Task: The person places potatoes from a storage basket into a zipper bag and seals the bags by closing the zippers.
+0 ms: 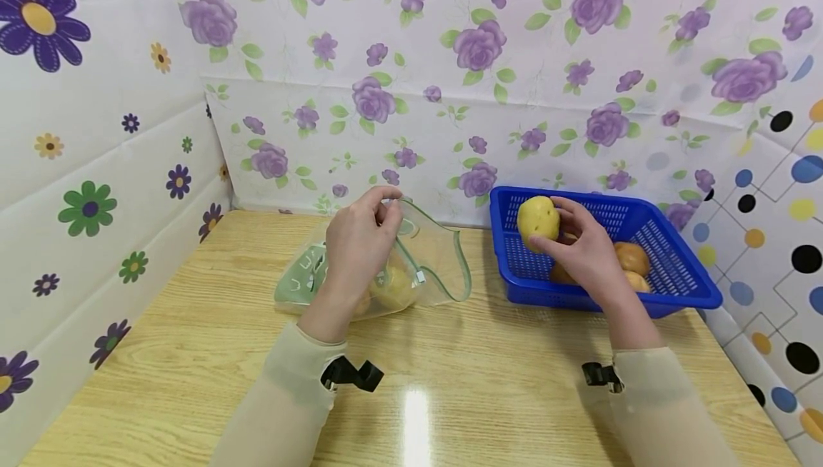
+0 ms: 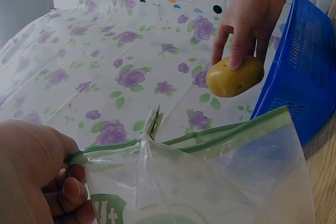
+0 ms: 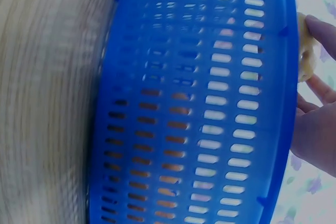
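In the head view my right hand [image 1: 588, 242] grips a yellow potato [image 1: 538, 224] above the left part of a blue plastic basket [image 1: 604, 303]. The left wrist view shows that potato [image 2: 235, 77] between thumb and fingers, beside the basket's rim. My left hand [image 1: 361, 249] pinches the top edge of a clear zip bag [image 1: 444, 267] with green trim, and its mouth gapes toward the right. Inside the bag lies a yellowish potato [image 1: 395, 288], partly blurred by the plastic. From the right wrist, the basket wall [image 3: 210, 103] hides part of the potato and hand.
Several brownish-yellow potatoes [image 1: 632, 258] lie in the basket. Both stand on a wood-grain table [image 1: 450, 381]. Flowered sheeting [image 1: 418, 96] rises behind, with patterned sheeting [image 1: 778, 238] close to the basket's right side.
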